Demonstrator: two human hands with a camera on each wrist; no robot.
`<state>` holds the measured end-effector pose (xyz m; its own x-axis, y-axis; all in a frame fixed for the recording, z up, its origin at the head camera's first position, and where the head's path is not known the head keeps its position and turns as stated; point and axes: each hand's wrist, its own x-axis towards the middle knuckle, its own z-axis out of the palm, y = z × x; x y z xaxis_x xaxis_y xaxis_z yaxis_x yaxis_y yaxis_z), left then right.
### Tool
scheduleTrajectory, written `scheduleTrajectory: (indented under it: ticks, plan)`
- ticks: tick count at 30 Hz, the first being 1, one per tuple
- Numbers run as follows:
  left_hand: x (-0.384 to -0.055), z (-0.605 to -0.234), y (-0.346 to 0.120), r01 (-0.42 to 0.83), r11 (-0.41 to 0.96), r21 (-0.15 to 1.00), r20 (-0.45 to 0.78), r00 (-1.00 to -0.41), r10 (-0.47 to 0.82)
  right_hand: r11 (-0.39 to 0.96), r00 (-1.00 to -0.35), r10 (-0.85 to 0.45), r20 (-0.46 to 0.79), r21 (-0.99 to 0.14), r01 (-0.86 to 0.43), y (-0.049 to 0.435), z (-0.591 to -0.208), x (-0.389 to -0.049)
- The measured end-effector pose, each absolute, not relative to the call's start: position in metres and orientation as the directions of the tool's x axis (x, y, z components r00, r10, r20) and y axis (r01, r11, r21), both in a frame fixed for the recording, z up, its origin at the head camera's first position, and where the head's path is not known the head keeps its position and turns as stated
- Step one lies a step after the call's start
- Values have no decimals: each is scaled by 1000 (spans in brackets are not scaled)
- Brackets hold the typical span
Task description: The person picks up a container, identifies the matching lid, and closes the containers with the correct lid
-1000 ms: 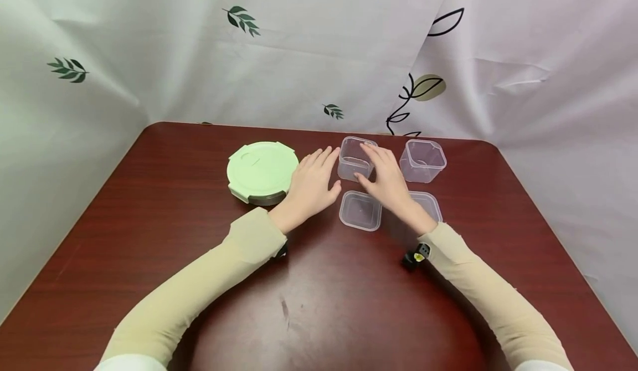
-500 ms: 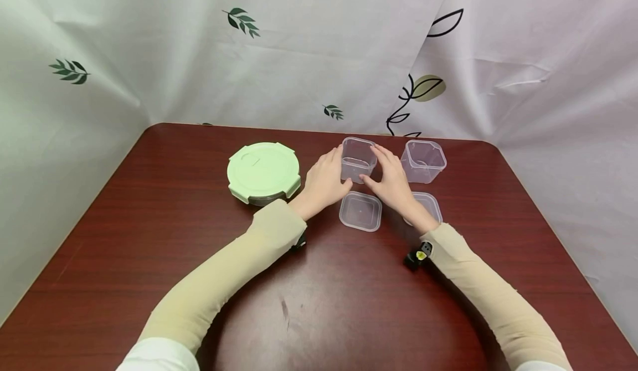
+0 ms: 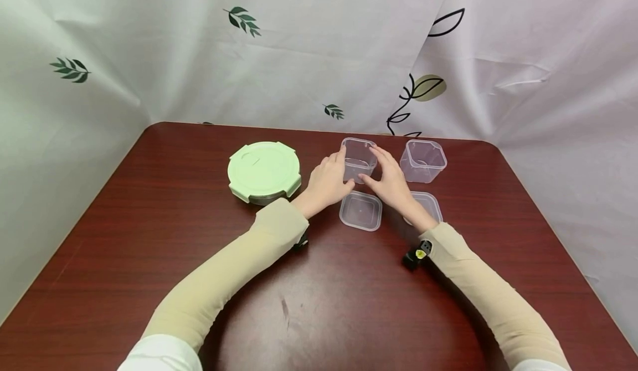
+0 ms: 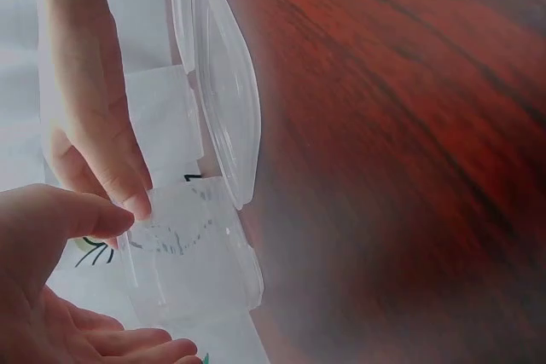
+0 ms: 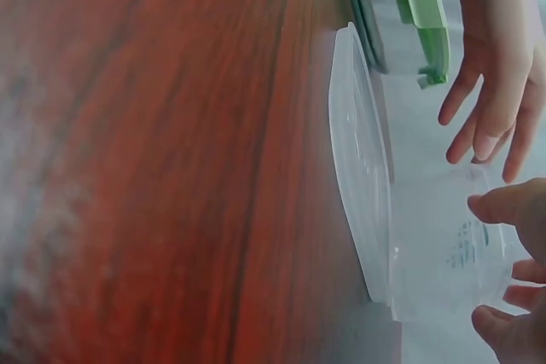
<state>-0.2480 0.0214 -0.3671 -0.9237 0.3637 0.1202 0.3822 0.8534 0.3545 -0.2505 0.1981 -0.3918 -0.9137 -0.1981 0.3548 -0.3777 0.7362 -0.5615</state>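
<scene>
In the head view, a clear square plastic food container (image 3: pixel 360 160) stands upright, its top uncovered, between both hands. My left hand (image 3: pixel 326 183) lies along its left side, fingers extended and thumb spread toward its near corner. Opposite, my right hand (image 3: pixel 391 180) is at its right side, with thumb in front and fingers farther back by the rim. The wrist views show the container (image 4: pixel 192 253) between spread fingers and thumbs; firm contact is hard to judge. A clear square lid (image 3: pixel 360 211) lies flat just in front of the container.
A second clear container (image 3: pixel 423 161) stands to the right, with another lid (image 3: pixel 427 207) partly hidden by my right forearm. On the left sits a round box with a pale green clip lid (image 3: pixel 264 170). A patterned curtain (image 3: pixel 299 55) hangs behind the dark red table (image 3: pixel 319 304).
My left hand has moved right, away from the green-lidded box and up to the container's left side. The container has shifted slightly right and nearer. My right hand has shifted only a little.
</scene>
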Motion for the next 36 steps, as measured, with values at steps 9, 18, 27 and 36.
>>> scheduleTrajectory:
  ticks: [9, 18, 27, 36]
  plan:
    - [-243, -372, 15, 318, 737, 597, 86, -938, 336, 709, -918, -224, 327, -592, -384, 191, -388, -245]
    - [-240, -368, 10, 192, 653, 733, 9, -962, 272, 671, -910, -238, 340, -619, -407, 192, -390, -241]
    - [-252, -379, 10, 61, 563, 824, -85, -969, 230, 626, -935, -207, 287, -696, -352, 204, -388, -233]
    - [-260, -391, 19, -24, 411, 911, -100, -981, 164, 689, -969, -179, 170, -682, -247, 214, -385, -228]
